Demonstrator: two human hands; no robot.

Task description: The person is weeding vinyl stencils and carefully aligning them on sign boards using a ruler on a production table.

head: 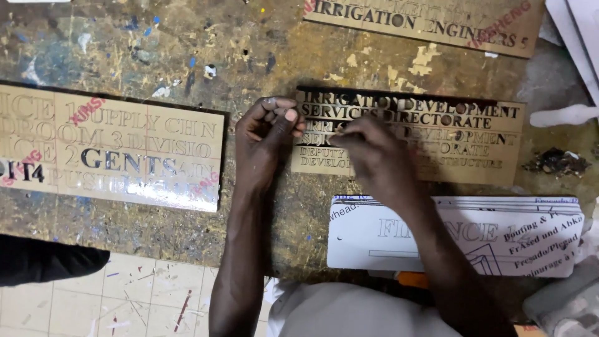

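Both hands meet over a tan engraved sign plate lying flat on the paint-stained workbench. The left hand, fingers curled together, steadies its edge; the blurred right hand seems pinched, perhaps peeling film.

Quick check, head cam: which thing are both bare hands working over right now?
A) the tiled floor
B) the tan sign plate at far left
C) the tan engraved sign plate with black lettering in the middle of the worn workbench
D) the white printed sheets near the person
C: the left hand and right hand both sit on the tan engraved sign plate with black lettering, fingers pinched at its left part; the white printed sheets lie nearer the person, untouched.
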